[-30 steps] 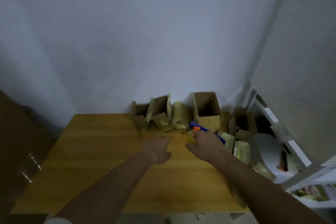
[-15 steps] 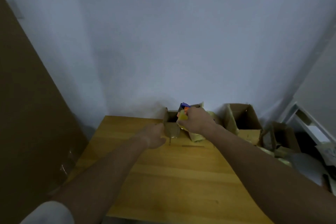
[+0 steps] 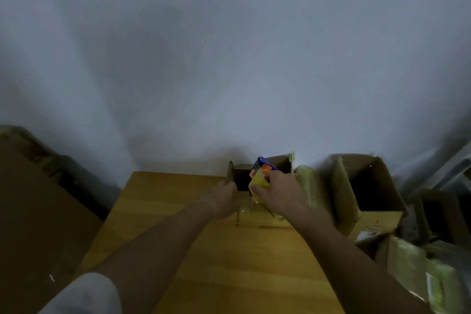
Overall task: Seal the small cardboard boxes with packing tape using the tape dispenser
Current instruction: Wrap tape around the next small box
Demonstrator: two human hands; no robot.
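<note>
Right hand (image 3: 279,194) grips tape dispenser (image 3: 261,173) | left hand (image 3: 224,197) holds small box (image 3: 238,178) (open)

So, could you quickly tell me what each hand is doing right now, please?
Left hand: grips the small cardboard box by its near edge.
Right hand: holds the tape dispenser.

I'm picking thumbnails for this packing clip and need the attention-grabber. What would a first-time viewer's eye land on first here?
The bright tape dispenser, blue, orange and yellow, stands out at the far edge of the wooden table, gripped by the right hand over a small open cardboard box. The left hand holds that box's near left side. To the right, a larger open box and pale green packets crowd the table's edge.
</note>
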